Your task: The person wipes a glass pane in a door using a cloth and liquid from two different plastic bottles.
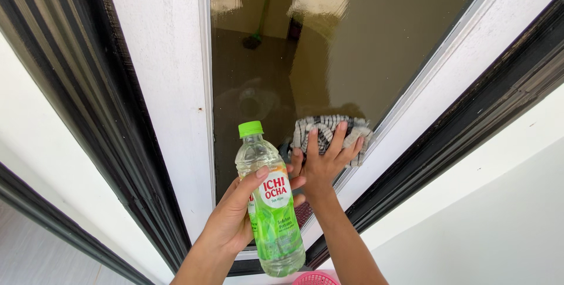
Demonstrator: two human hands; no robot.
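Brightly, evenly daylit; sharp throughout. Soft glare on dark glass (329, 44) toward twelve o'clock. Wide-angle bowing of frame lines at edges.

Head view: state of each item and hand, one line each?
Bottle: upright, green cap on, partly filled with clear liquid.
Left hand: gripping the bottle.
Cloth: bunched, pressed flat against the glass.
Right hand: fingers spread on the cloth.
Glass pane: reflective, framed in white.
Pink basket: only its rim shows.

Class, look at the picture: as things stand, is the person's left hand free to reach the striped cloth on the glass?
Probably not. The left hand is wrapped around a plastic bottle, and the right hand already presses flat on the striped cloth, covering most of it.
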